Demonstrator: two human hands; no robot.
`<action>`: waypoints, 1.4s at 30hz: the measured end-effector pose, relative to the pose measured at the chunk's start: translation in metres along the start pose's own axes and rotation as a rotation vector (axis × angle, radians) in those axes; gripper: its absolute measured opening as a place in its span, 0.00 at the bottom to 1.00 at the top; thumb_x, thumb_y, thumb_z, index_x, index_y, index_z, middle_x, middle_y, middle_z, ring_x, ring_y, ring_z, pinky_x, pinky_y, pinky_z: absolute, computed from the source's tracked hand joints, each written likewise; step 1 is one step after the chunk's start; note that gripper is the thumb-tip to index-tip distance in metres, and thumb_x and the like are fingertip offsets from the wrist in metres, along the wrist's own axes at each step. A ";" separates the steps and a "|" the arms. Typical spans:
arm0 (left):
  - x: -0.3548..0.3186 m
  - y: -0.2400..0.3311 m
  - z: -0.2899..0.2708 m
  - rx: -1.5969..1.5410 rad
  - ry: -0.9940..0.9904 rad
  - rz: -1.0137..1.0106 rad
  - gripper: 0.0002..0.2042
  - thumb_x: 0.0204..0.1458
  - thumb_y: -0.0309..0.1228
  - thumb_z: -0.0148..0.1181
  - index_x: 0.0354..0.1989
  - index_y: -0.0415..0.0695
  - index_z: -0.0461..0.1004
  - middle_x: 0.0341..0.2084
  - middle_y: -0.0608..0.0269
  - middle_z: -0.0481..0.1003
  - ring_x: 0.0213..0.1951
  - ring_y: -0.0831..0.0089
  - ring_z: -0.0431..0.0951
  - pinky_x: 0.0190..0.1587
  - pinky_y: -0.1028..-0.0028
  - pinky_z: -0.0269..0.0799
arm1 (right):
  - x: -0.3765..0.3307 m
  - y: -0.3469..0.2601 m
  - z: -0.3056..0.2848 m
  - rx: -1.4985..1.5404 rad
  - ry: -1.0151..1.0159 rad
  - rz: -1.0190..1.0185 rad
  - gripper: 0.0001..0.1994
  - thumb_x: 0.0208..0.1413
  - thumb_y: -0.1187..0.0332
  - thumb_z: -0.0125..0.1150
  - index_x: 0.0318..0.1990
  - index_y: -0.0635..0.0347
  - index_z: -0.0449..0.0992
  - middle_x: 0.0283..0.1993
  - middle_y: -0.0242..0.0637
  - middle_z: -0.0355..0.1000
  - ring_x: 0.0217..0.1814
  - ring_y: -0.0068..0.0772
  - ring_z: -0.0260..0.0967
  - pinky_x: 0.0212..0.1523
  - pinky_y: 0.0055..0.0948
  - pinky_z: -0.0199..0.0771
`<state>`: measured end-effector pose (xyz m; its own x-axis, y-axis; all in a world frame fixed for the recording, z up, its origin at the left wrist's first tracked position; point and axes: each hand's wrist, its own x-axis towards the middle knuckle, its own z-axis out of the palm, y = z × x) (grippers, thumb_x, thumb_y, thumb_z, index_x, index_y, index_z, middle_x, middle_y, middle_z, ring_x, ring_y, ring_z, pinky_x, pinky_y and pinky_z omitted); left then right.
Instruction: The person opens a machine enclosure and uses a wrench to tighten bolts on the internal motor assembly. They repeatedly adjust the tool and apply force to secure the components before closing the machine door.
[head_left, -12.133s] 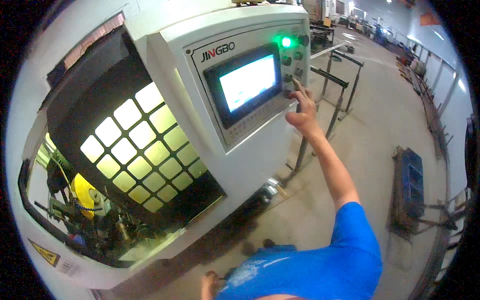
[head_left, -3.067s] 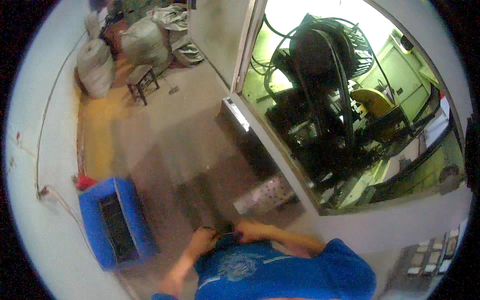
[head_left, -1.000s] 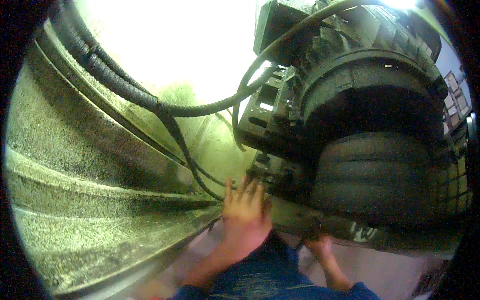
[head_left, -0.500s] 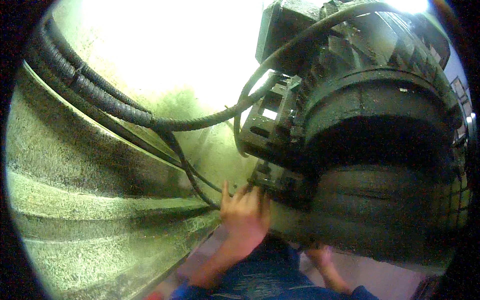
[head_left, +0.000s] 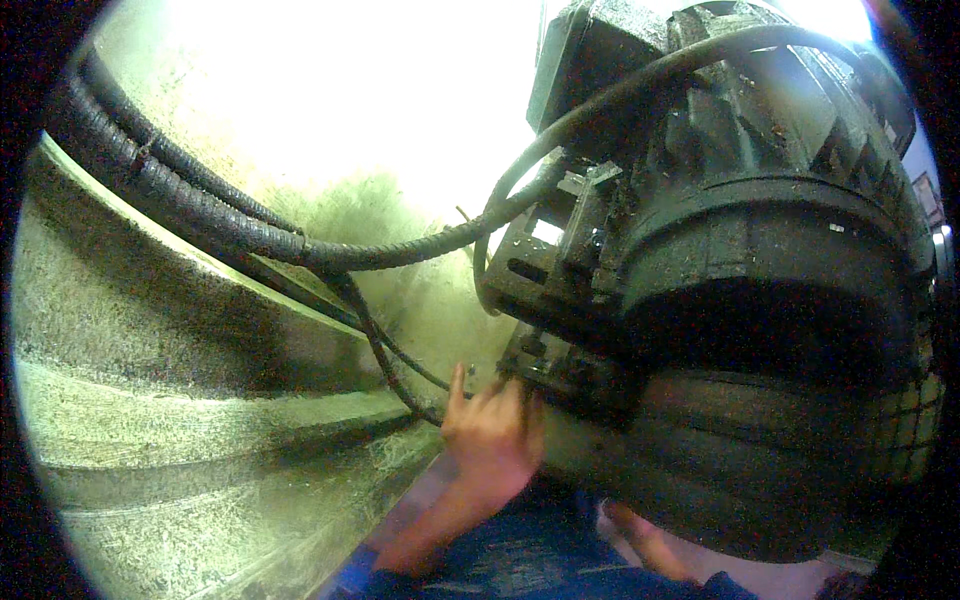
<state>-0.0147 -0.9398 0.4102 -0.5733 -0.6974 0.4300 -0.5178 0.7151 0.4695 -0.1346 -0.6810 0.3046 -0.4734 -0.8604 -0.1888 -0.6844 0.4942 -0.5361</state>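
My left hand [head_left: 490, 440] reaches up from the lower edge with its fingers apart. The fingertips touch the underside of a black metal block [head_left: 560, 375] on the side of a large black machine head [head_left: 790, 300]. The index finger points up beside a thin black cable [head_left: 385, 365]. I see nothing held in this hand. My right forearm [head_left: 645, 538] comes in at the lower right and goes under the round black drum; the drum hides its fingers. My blue shirt shows at the bottom.
Thick black corrugated hoses [head_left: 200, 215] run from the upper left to the machine head. Sloped metal walls [head_left: 150, 450] coated with fine chips fill the left side. Bright glare whites out the top centre.
The view has closed in on the machine head. My left hand has stayed at the black block, its fingers spreading a little. Much earlier I stood outside the machine at its control panel.
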 end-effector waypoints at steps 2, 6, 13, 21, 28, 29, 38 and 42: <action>-0.001 0.000 -0.003 -0.019 -0.061 -0.036 0.10 0.36 0.30 0.49 0.26 0.36 0.65 0.18 0.50 0.68 0.25 0.60 0.69 0.46 0.56 0.52 | 0.001 -0.004 -0.006 -0.004 -0.020 -0.010 0.21 0.30 0.67 0.53 0.39 0.58 0.67 0.36 0.40 0.66 0.37 0.35 0.63 0.38 0.30 0.62; -0.011 -0.008 0.002 0.021 -0.157 -0.006 0.11 0.35 0.30 0.49 0.27 0.35 0.65 0.19 0.50 0.68 0.25 0.61 0.69 0.45 0.57 0.53 | -0.002 -0.010 -0.012 -0.014 -0.060 -0.025 0.21 0.30 0.67 0.53 0.39 0.58 0.66 0.36 0.39 0.66 0.37 0.35 0.62 0.39 0.30 0.61; -0.004 -0.004 -0.004 0.061 -0.032 0.076 0.11 0.35 0.30 0.48 0.26 0.36 0.66 0.16 0.52 0.68 0.22 0.61 0.69 0.46 0.60 0.54 | 0.029 -0.067 -0.053 0.322 -0.460 0.075 0.22 0.30 0.67 0.52 0.40 0.58 0.66 0.37 0.39 0.65 0.38 0.34 0.62 0.39 0.29 0.61; 0.003 -0.009 0.001 0.048 -0.028 0.071 0.09 0.38 0.32 0.46 0.14 0.39 0.66 0.09 0.52 0.66 0.16 0.59 0.68 0.41 0.61 0.59 | 0.004 -0.087 -0.016 0.711 -0.357 -0.209 0.22 0.29 0.73 0.49 0.40 0.62 0.65 0.31 0.35 0.68 0.31 0.23 0.62 0.33 0.23 0.62; 0.001 -0.014 -0.005 0.060 -0.092 0.100 0.09 0.38 0.32 0.47 0.15 0.40 0.66 0.12 0.52 0.67 0.18 0.58 0.69 0.37 0.62 0.62 | -0.002 -0.120 -0.048 0.848 -0.224 -0.412 0.21 0.28 0.76 0.50 0.39 0.62 0.67 0.33 0.37 0.67 0.34 0.24 0.62 0.36 0.23 0.62; -0.002 -0.014 -0.008 0.078 -0.064 0.141 0.09 0.38 0.32 0.47 0.17 0.39 0.66 0.13 0.52 0.68 0.19 0.58 0.69 0.36 0.62 0.62 | -0.004 -0.120 -0.050 0.881 -0.225 -0.506 0.20 0.29 0.77 0.50 0.39 0.62 0.67 0.35 0.37 0.67 0.36 0.26 0.63 0.39 0.23 0.62; -0.080 0.033 -0.048 -0.224 -0.150 0.072 0.12 0.39 0.32 0.51 0.28 0.35 0.67 0.18 0.57 0.70 0.25 0.66 0.70 0.34 0.72 0.64 | -0.010 -0.087 -0.002 0.938 -0.205 -0.381 0.17 0.29 0.77 0.47 0.34 0.63 0.69 0.24 0.34 0.67 0.24 0.22 0.61 0.27 0.20 0.63; -0.100 0.049 -0.048 -0.659 -0.351 -0.310 0.12 0.41 0.33 0.52 0.28 0.34 0.67 0.18 0.62 0.70 0.23 0.75 0.69 0.30 0.77 0.63 | -0.020 -0.087 -0.021 0.969 -0.368 -0.408 0.16 0.27 0.77 0.46 0.31 0.64 0.70 0.23 0.35 0.67 0.24 0.23 0.61 0.27 0.20 0.62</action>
<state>0.0482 -0.8370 0.4274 -0.6877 -0.7259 -0.0105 -0.2679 0.2403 0.9330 -0.0774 -0.7044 0.3723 -0.0089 -1.0000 0.0018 0.0469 -0.0022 -0.9989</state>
